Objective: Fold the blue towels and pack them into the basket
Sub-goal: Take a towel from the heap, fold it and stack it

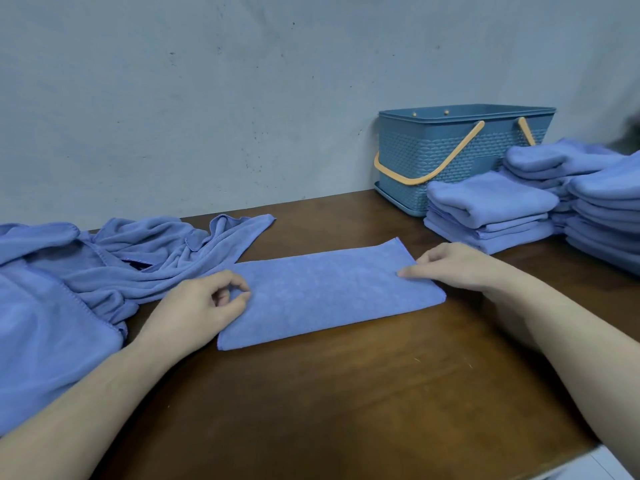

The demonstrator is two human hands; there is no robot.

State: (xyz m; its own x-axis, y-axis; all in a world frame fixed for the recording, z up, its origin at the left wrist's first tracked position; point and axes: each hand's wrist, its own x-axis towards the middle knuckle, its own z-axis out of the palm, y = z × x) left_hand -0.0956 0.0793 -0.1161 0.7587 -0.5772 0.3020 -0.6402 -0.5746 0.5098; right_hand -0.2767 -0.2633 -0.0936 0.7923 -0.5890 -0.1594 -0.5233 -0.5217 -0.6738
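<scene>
From the head view, a long folded blue towel (pixel 329 292) lies flat on the brown surface (pixel 346 393) between both hands, the left hand (pixel 204 306) with curled grip pinching its left end, the right hand (pixel 450 265) with fingers pinching its right end, and the basket (pixel 450 147) stands well apart behind.

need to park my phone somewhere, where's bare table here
Bare wood lies along the near edge of the table, in front of the half-folded towel, and behind it toward the wall. Crowded: unfolded towels on the left, folded stacks and basket on the right.
</scene>
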